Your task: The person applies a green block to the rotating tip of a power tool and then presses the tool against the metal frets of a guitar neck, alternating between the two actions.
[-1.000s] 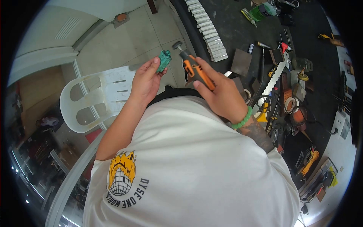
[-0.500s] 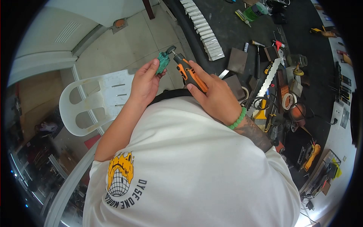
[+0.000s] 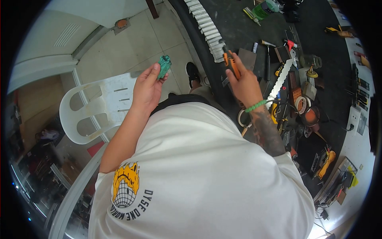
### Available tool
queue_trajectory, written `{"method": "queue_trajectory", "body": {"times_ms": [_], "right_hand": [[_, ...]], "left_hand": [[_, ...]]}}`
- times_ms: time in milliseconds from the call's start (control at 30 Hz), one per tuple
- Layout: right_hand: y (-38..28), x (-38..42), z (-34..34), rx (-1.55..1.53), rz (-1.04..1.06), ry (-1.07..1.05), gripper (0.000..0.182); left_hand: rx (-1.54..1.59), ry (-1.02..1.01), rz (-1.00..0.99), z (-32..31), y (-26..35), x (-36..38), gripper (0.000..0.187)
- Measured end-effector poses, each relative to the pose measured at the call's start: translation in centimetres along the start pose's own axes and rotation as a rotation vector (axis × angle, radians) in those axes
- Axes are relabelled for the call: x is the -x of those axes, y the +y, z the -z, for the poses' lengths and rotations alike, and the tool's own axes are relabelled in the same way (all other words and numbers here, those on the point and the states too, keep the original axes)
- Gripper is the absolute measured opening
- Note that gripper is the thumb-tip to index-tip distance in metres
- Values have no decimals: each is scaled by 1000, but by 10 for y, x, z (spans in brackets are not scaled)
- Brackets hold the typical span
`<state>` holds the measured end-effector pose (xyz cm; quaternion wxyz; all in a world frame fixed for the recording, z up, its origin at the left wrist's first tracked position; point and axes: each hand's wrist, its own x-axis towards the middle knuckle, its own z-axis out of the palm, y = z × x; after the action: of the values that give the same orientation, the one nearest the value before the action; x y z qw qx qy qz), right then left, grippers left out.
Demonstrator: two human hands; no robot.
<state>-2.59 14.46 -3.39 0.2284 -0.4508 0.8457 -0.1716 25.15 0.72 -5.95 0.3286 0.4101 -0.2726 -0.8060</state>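
Between the thumb and fingers of my left hand (image 3: 149,85) is a green carved piece (image 3: 164,67), held up above the tiled floor. My right hand (image 3: 246,85) is wrapped round an orange and black rotary tool (image 3: 232,65) over the edge of the dark workbench. The tool's tip points toward a row of pale strips (image 3: 210,30) on the bench. A green bead bracelet (image 3: 256,106) circles my right wrist. The two hands are well apart.
A white plastic chair (image 3: 85,105) stands at the left. On the dark workbench (image 3: 330,95) are a jagged metal strip (image 3: 280,81), a roll of tape (image 3: 301,104), a glass jar (image 3: 312,61), a green bottle (image 3: 263,10) and several hand tools.
My right hand has moved right with the rotary tool, away from the green piece and over the bench edge. My left hand has shifted slightly left, still holding the piece. A shoe now shows below.
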Motion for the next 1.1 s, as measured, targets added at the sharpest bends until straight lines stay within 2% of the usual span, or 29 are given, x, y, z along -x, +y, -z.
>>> {"method": "queue_trajectory", "body": {"times_ms": [233, 467, 633, 967, 1100], "right_hand": [[26, -22, -6, 118, 18, 23, 64], [19, -24, -8, 131, -8, -7, 64], [15, -18, -15, 150, 76, 12, 64], [5, -14, -22, 131, 88, -40, 65], [19, -25, -14, 135, 56, 33, 65]], "left_hand": [[9, 36, 14, -5, -7, -2, 33], [3, 33, 22, -5, -12, -1, 32], [0, 53, 21, -4, -10, 2, 33], [8, 69, 19, 1, -7, 2, 35], [4, 72, 18, -1, -6, 2, 35]]}}
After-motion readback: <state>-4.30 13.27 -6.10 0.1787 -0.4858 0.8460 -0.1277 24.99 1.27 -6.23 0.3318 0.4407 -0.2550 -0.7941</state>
